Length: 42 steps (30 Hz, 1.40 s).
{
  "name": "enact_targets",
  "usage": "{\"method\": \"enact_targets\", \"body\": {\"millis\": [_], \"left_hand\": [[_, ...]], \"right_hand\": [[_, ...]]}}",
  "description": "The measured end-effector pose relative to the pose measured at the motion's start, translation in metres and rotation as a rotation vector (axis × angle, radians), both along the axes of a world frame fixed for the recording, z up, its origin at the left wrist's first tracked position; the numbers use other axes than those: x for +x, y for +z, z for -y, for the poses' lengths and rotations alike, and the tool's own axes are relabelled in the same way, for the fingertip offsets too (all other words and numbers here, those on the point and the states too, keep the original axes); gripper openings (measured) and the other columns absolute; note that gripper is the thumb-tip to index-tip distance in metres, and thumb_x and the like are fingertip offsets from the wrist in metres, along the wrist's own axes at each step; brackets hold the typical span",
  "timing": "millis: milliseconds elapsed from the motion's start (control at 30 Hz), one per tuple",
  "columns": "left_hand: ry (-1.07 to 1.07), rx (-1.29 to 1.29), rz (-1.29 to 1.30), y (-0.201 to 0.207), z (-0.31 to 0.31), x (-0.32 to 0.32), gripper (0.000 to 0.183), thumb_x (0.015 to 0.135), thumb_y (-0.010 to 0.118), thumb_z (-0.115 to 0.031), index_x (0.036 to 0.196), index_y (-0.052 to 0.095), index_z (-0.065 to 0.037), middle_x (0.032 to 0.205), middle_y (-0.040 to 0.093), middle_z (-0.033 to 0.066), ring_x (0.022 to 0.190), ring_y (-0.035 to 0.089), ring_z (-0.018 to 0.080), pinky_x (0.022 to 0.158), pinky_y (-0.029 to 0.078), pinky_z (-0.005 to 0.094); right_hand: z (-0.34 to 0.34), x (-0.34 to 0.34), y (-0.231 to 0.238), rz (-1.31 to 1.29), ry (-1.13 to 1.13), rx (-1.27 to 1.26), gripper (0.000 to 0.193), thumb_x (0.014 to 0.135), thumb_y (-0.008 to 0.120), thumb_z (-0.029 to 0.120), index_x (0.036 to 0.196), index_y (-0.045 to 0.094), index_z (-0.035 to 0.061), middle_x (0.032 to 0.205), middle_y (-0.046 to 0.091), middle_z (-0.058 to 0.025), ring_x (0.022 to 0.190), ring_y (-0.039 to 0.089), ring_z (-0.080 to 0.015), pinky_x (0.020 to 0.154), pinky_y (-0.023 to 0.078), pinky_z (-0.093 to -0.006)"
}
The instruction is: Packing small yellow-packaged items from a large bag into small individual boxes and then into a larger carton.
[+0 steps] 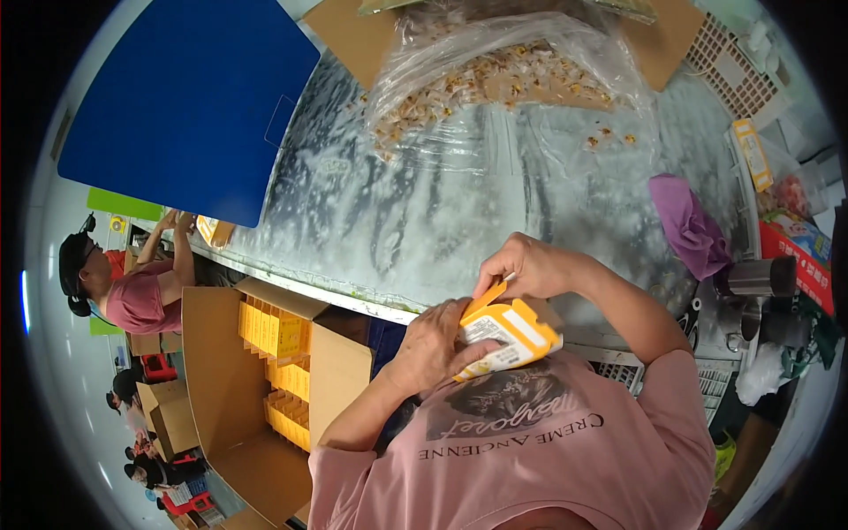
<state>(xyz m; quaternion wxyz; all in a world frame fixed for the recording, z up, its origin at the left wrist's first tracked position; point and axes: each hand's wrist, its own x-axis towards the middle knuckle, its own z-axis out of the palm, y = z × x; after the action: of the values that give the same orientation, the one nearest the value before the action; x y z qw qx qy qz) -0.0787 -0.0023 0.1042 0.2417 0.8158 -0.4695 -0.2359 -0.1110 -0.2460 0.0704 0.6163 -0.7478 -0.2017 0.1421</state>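
Note:
A small yellow and white carton [511, 336] is held close to my chest. My left hand [435, 344] wraps around its left side and underside. My right hand [527, 268] pinches the carton's yellow top flap from above. Both hands sit over the near edge of a grey worn table [424, 221]. A clear plastic bag of small wrapped sweets [495, 79] lies at the far side of the table, with a few loose sweets [609, 137] beside it.
An open cardboard box [256, 371] with several yellow cartons stands left of me below the table edge. A blue board [185, 106] lies far left, a purple cloth [693, 230] to the right. Another person [132, 287] works at the left.

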Motion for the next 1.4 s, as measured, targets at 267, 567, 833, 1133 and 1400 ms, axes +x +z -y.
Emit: {"method": "enact_targets", "body": {"millis": [267,567,833,1133,1400], "left_hand": [[0.641,-0.373,-0.206,-0.029,-0.004,0.024,0.039,0.104,0.053,-0.03,0.103,0.056,0.009,0.079,0.068,0.0145,0.065,0.064,0.0144,0.06,0.051,0.0292],[0.607,-0.631,-0.34,-0.079,0.02,0.0,0.045,0.106,0.045,-0.014,0.145,0.028,0.001,0.129,0.05,0.0128,0.111,0.048,0.0143,0.093,0.042,0.027],[0.792,-0.447,-0.473,-0.079,-0.001,0.003,0.027,0.108,0.043,-0.027,0.106,0.053,-0.002,0.08,0.056,-0.0011,0.071,0.041,0.0058,0.06,0.036,0.0226],[0.559,-0.337,-0.132,-0.079,-0.01,0.017,0.025,0.106,0.045,-0.023,0.097,0.051,0.0,0.075,0.052,0.0103,0.068,0.049,0.0179,0.063,0.044,0.0353],[0.73,-0.374,-0.233,-0.102,-0.031,0.071,0.04,0.109,0.037,-0.036,0.123,0.055,-0.002,0.095,0.06,0.0075,0.082,0.055,0.0132,0.07,0.048,0.0276]], "right_hand": [[-0.034,-0.018,-0.056,-0.089,-0.688,0.451,0.068,0.104,0.049,0.022,0.157,0.012,0.0023,0.139,0.053,-0.0152,0.122,0.052,-0.0132,0.103,0.038,-0.0294],[-0.067,-0.037,-0.071,-0.019,-0.874,0.243,0.042,0.105,0.045,0.018,0.143,0.043,0.0014,0.12,0.063,-0.0173,0.101,0.062,-0.0244,0.088,0.048,-0.0316],[-0.077,-0.039,-0.081,0.166,-0.915,0.03,0.013,0.102,0.051,0.013,0.099,0.053,0.0009,0.077,0.056,-0.0134,0.063,0.055,-0.0237,0.06,0.045,-0.0341],[-0.059,-0.025,-0.082,0.458,-0.646,-0.294,0.01,0.095,0.058,0.005,0.098,0.06,-0.0043,0.086,0.057,-0.0171,0.077,0.058,-0.0342,0.066,0.046,-0.0389],[0.08,0.071,-0.119,0.257,-1.052,-0.14,0.023,0.096,0.059,0.016,0.116,0.058,0.0042,0.102,0.067,-0.0157,0.094,0.066,-0.0281,0.079,0.052,-0.0387]]}}
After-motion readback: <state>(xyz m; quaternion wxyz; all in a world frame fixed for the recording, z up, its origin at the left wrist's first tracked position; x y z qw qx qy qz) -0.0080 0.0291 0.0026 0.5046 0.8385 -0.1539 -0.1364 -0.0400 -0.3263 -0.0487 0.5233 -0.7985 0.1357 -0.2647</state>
